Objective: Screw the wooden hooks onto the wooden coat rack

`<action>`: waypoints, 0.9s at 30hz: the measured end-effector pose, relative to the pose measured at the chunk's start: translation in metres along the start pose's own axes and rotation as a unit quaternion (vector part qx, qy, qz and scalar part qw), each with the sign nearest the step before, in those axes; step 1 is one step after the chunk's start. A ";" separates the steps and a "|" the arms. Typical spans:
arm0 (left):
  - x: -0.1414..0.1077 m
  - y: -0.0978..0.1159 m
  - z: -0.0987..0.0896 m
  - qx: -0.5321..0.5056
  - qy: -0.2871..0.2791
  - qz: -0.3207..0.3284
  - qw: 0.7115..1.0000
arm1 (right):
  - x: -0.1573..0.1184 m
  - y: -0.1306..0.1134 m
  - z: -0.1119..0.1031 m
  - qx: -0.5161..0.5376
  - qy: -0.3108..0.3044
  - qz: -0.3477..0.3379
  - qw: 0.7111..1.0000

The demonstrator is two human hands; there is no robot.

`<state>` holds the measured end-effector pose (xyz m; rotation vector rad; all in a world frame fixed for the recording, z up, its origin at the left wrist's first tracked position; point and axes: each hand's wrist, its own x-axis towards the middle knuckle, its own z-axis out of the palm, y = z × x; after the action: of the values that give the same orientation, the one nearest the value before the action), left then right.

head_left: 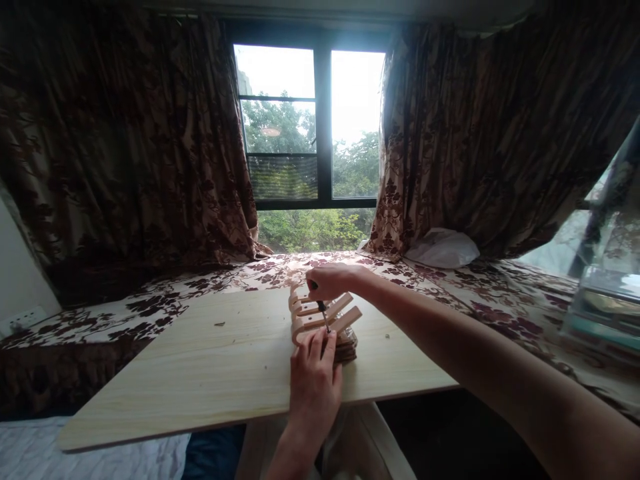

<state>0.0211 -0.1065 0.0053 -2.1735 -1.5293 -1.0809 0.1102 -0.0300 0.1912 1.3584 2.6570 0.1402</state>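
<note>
In the head view, the right hand (330, 281) is above and beyond the left hand (314, 377). Its arm reaches in from the right, nearly straight; the wrist bends slightly downward, and the fingers curl shut round the dark handle of a screwdriver (323, 308). The shaft slants down from that fist, its tip among the left hand's fingertips.

The left hand comes up from the bottom, back upward, its fingers reaching forward and slightly bent, the thumb along its right side. It touches the near end of a pale wooden piece (305, 323); whether it grips or only presses, I cannot tell. This piece lies beneath the right hand, 2 slats jutting up to the right. A brown stack (347, 351) sits just right of the left fingers, on the bench (215, 373).
</note>
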 end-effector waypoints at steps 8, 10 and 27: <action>-0.001 0.001 -0.002 0.001 -0.004 -0.001 1.000 | -0.003 -0.001 0.002 -0.019 0.016 0.027 0.999; 0.000 0.001 -0.002 0.001 -0.003 0.000 1.000 | -0.004 -0.001 0.000 -0.021 0.006 0.019 1.000; 0.000 0.003 -0.004 -0.002 -0.002 -0.001 1.000 | -0.008 -0.011 -0.007 -0.047 0.011 0.026 0.998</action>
<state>0.0221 -0.1098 0.0088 -2.1793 -1.5333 -1.0826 0.1043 -0.0433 0.1973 1.4053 2.5971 0.2833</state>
